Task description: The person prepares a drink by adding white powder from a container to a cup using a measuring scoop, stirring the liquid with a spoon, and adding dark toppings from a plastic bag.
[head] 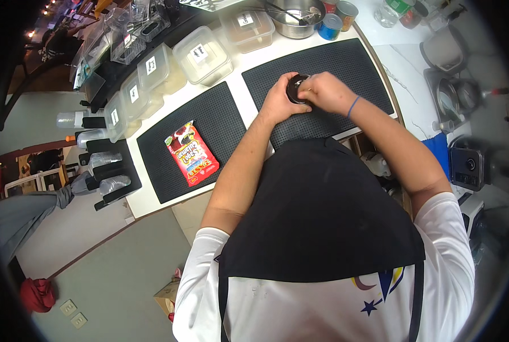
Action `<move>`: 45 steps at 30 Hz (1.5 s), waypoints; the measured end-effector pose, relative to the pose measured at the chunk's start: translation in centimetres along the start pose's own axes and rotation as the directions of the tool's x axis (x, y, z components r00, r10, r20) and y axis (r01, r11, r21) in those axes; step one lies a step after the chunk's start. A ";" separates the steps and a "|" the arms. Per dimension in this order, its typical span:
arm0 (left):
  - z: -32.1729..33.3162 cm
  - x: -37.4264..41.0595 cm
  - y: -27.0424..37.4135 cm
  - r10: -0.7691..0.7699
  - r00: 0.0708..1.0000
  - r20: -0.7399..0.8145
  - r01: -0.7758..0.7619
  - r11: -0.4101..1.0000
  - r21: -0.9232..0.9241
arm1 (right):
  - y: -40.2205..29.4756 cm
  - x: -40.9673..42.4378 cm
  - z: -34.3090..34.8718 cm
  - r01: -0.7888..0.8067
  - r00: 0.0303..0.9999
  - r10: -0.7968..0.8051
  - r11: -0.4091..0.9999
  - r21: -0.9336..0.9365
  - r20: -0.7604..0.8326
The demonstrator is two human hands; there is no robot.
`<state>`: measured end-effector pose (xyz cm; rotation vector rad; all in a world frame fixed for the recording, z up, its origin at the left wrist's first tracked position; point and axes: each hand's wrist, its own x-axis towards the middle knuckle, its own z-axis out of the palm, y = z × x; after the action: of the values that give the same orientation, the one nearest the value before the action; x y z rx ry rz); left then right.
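My left hand [281,100] is wrapped around the side of a small round dark container [294,87] above the right-hand black rubber mat [344,64]. Over the container's opening is my right hand [325,92], its fingers bent down at the rim; what they hold, if anything, is hidden. A blue band circles the right wrist. On the left-hand black mat [211,107] lies a red printed plastic packet [192,154], apart from both hands.
Lidded plastic tubs [203,55] line the counter's back edge. A steel bowl [295,25] with utensils stands behind the right mat, beside several cans [330,27]. Plastic cups [105,162] lie in a black holder at far left. A toaster-like appliance [467,169] is at right.
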<state>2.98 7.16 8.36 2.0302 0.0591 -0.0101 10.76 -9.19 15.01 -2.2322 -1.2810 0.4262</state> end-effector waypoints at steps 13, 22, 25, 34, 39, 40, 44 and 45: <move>0.3 -0.2 -0.8 0.054 0.998 -0.039 -0.057 0.995 -0.080 | 1.1 -0.7 -2.0 -0.023 0.999 0.010 0.906 -0.422 -0.033; 0.5 0.1 -1.0 0.049 0.998 -0.045 -0.053 0.996 -0.077 | -1.1 -1.6 0.6 -0.240 0.948 0.141 0.906 -0.349 -0.285; 0.5 0.0 -1.1 0.023 0.999 -0.032 -0.027 0.992 -0.124 | -2.5 -1.5 1.7 -0.202 0.977 0.176 0.945 -0.257 -0.121; 0.3 -0.2 -1.2 0.035 0.999 -0.027 -0.038 0.995 -0.094 | -2.1 -0.1 1.5 -0.278 0.927 0.197 0.932 -0.233 -0.318; 0.5 -0.2 -1.1 0.051 0.998 -0.035 -0.054 0.994 -0.093 | -3.8 -0.2 0.7 -0.399 0.912 0.405 0.845 -0.356 -0.062; 0.5 -0.1 -1.0 0.046 0.999 -0.025 -0.048 0.995 -0.087 | -3.0 -0.3 1.1 -0.351 0.936 0.340 0.902 -0.250 -0.088; 0.9 0.4 -2.0 0.093 0.994 -0.050 -0.096 0.993 -0.068 | -1.1 0.2 0.7 -0.400 0.907 0.331 0.869 -0.291 -0.259; 0.6 0.6 -1.9 0.094 0.993 -0.066 -0.100 0.991 -0.094 | -1.5 0.4 0.5 -0.351 0.934 0.309 0.888 -0.296 -0.181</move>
<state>3.46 7.48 6.42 1.9343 -0.0007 0.1144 9.67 -8.14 15.47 -2.7245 -0.9553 0.1943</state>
